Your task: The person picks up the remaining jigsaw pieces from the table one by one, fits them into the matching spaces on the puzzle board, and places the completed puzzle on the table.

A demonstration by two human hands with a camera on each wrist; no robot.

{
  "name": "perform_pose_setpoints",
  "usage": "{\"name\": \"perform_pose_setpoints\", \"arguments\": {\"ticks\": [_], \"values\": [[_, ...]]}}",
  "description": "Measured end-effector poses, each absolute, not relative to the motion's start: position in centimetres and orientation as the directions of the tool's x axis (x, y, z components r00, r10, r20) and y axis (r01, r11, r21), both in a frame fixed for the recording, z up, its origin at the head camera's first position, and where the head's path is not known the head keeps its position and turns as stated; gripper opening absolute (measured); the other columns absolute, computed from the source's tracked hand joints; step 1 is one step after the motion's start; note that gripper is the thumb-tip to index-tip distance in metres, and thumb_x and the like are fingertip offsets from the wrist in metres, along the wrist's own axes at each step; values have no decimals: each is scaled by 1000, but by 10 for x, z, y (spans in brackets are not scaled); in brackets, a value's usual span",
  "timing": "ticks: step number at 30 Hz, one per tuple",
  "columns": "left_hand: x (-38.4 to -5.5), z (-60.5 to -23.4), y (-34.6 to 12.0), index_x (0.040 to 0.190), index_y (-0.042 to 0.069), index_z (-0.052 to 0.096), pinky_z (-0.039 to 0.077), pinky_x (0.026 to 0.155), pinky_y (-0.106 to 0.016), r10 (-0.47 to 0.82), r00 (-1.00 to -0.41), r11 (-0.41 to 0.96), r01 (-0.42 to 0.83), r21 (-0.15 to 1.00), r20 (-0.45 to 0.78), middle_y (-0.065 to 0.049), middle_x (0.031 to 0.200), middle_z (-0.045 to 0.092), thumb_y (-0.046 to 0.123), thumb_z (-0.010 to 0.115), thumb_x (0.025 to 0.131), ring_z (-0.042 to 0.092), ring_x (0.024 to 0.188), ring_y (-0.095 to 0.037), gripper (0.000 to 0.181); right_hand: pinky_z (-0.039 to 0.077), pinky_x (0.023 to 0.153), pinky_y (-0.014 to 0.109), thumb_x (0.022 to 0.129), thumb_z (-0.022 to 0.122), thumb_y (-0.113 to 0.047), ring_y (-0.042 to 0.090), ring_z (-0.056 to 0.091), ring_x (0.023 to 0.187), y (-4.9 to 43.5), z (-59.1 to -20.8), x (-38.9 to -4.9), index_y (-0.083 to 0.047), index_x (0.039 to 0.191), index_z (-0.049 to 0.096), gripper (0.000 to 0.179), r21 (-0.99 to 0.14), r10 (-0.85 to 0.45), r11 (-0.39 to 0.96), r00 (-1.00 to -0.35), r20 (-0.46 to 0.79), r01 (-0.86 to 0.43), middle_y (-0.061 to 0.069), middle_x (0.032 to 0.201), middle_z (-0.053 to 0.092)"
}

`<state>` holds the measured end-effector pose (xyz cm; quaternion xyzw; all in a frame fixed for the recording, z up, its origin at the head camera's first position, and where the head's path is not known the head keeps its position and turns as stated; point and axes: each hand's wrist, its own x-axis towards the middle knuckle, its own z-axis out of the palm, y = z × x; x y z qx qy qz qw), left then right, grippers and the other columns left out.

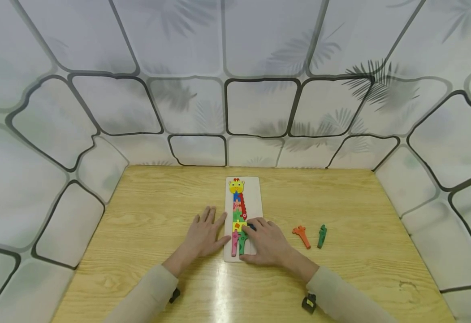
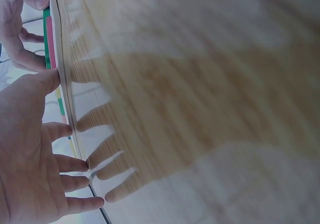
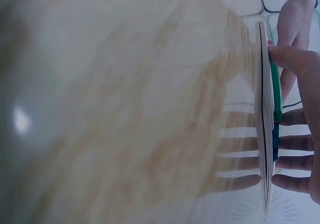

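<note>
A pale wooden puzzle board (image 1: pixel 253 193) lies on the table, bearing a giraffe built of coloured pieces with a yellow head (image 1: pixel 236 186) and a red mane (image 1: pixel 243 207). Flat on the table at its left, my left hand (image 1: pixel 204 235) has its fingers spread, the thumb touching or very near the board's edge. My right hand (image 1: pixel 269 242) lies over the board's lower right. Its fingertips rest on a dark blue piece (image 3: pixel 275 139), partly hidden in the head view, with the thumb by the lower end of a green leg piece (image 1: pixel 241 242). A pink leg piece (image 1: pixel 234 244) sits beside that.
On the table to the right of the board lie an orange puzzle piece (image 1: pixel 301 234) and a dark green puzzle piece (image 1: pixel 321 236). The wooden table (image 1: pixel 158 188) meets a patterned fabric wall (image 1: pixel 199 150) at its back and sides.
</note>
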<state>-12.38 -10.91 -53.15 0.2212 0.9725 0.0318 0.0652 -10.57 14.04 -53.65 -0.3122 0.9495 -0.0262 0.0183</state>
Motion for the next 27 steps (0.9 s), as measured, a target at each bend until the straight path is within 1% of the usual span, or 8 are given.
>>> {"name": "perform_pose_setpoints", "arguments": {"ticks": [6,13,19,27], "values": [[-124,-532,-109,165,22,38,42,121,-65,433,-894,901,425,86,-118,-27,169,34,69,47,103,33,159,-46,78,58,103,49,87,57,-84,26,55,137,140,-537,-105,-23,145,62,84,-51,-599,800,-800,-10,-598,4,149,58],[-122,-530,-108,165,21,38,42,121,-65,432,-894,902,423,92,-124,-27,169,34,68,47,103,32,159,-46,78,57,104,51,88,57,-83,27,55,138,140,-536,-105,-23,145,62,84,-59,-602,798,-799,-16,-600,5,150,58],[-122,-528,-108,165,21,38,41,121,-65,431,-894,902,422,93,-124,-27,169,34,68,47,103,33,159,-46,78,57,106,51,89,55,-82,28,54,138,142,-536,-105,-22,147,60,84,-41,-614,789,-789,-20,-613,6,151,58],[-123,-530,-108,165,21,39,41,121,-65,429,-896,903,421,90,-117,-27,169,35,68,48,103,33,159,-46,78,55,108,54,89,55,-82,29,55,140,145,-533,-104,-22,147,60,84,-42,-629,777,-777,1,-629,7,152,58]]}}
